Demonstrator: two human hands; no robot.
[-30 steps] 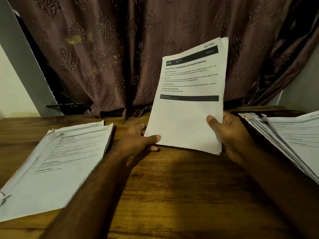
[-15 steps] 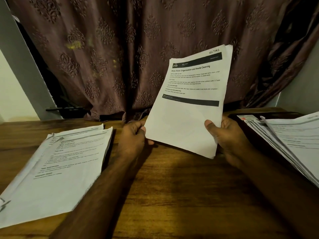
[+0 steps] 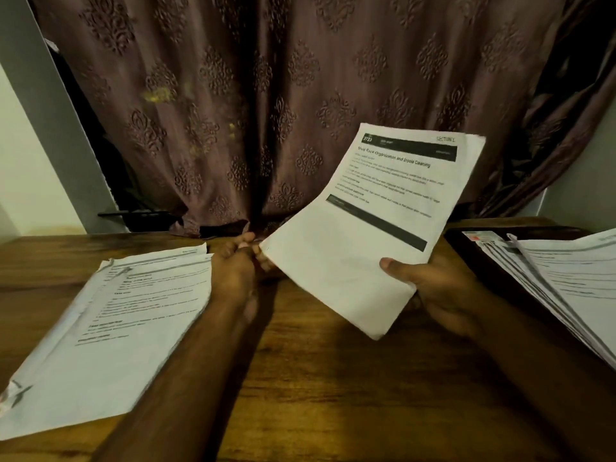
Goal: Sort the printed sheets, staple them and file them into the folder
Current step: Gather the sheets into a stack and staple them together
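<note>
Right hand (image 3: 443, 288) keeps a firm grip on the sheets (image 3: 370, 228) at their lower edge, thumb on top, tilted above the table (image 3: 316, 378). Left hand (image 3: 238, 271) pinches the near corner. Paper looks light and floppy; best supported along an edge with both hands. Two stacks (image 3: 110, 331) flank it.

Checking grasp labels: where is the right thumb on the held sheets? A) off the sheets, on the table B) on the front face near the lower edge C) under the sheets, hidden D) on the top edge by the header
B: the right hand grips the held sheets near the lower right edge, thumb lying on the printed face, other fingers behind.
</note>
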